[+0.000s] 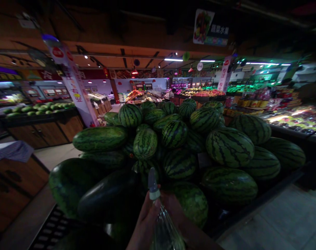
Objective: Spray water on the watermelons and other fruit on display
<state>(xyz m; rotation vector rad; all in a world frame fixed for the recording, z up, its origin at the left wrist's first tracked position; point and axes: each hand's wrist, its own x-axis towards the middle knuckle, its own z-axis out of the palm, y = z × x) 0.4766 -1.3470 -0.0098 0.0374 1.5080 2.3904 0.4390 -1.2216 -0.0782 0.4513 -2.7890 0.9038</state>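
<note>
A clear ribbed bottle with a pale collar and a grey, narrow top stands out in front of me at the bottom middle. Its top tilts slightly left and away from me. My left hand is closed against the bottle's neck from the left, thumb near the collar. From the other side, my right hand wraps round the neck, mostly in shadow, with its fingers partly hidden behind the bottle. Just beyond both hands lies a large pile of striped watermelons. One round watermelon lies right beside my right hand.
A dark stand edge runs along the pile's right front. Black perforated crate shows at lower left. A cloth-topped wooden cabinet stands left, with a melon counter behind it. A white pillar rises nearby. Grey floor lies right.
</note>
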